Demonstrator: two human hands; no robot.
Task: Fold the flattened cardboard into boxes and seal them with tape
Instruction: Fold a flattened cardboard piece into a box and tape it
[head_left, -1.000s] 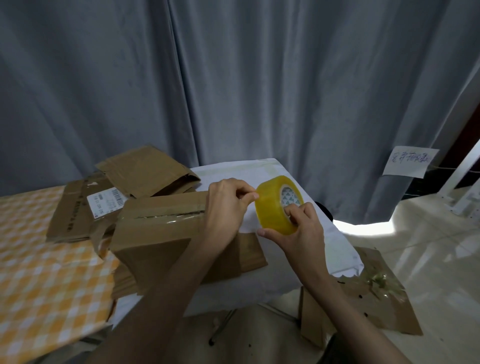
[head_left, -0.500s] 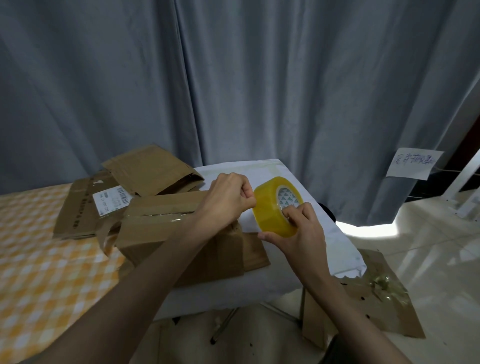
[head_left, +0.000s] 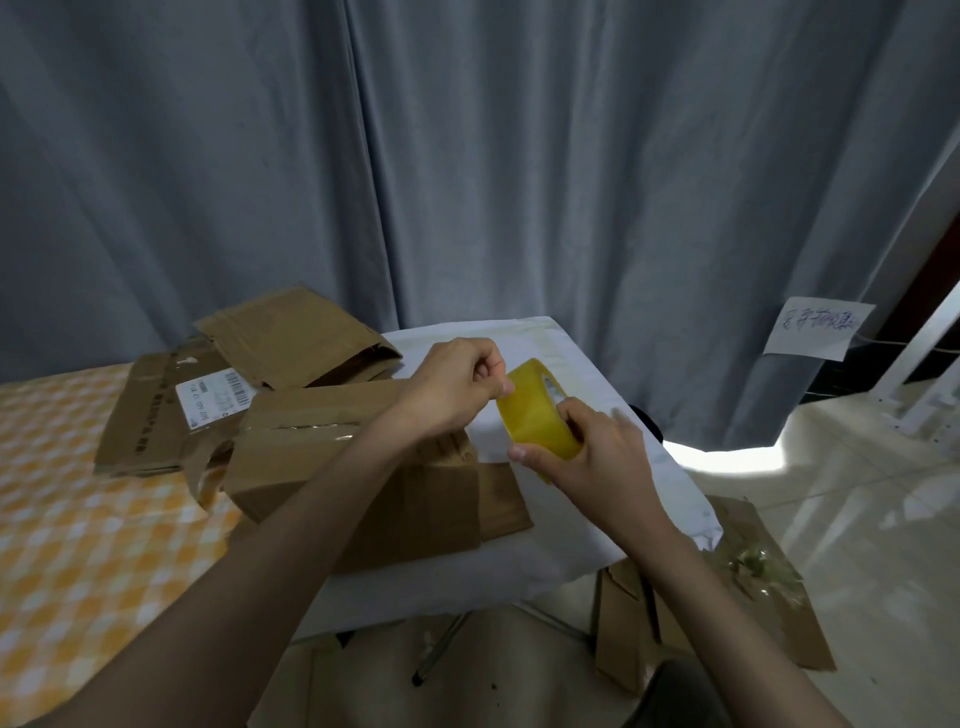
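We see the grey curtain (head_left: 467, 182) filling the whole back of the view, hanging behind the table. Below it at the left lies the orange-checked cloth (head_left: 67, 545), and beside that the white-covered table (head_left: 519, 566).

On the table the folded box (head_left: 332, 457) lies under our left forearm, its top flaps closed with a shiny strip of tape along the seam; what it holds is hidden from us. Behind it a flattened carton with a barcode label (head_left: 156, 410) lies on the checked cloth, and a crumpled brown piece (head_left: 296, 338) rests on top of that, its open end gaping toward the right, with nothing we can make out inside. On the floor at the right a flat cardboard sheet (head_left: 758, 587) leans by the table edge. A paper note (head_left: 815, 327) hangs on the curtain.

Our right hand (head_left: 597, 462) grips the yellow tape roll (head_left: 535, 410), fingers curled round its rim, just above the table's white cover. Our left hand (head_left: 457, 384) has its fingers bunched, thumb and forefinger pinching at the roll's outer face.

Against half a second ago, the roll has turned so that its printed core shows less, and the right hand is blurred.
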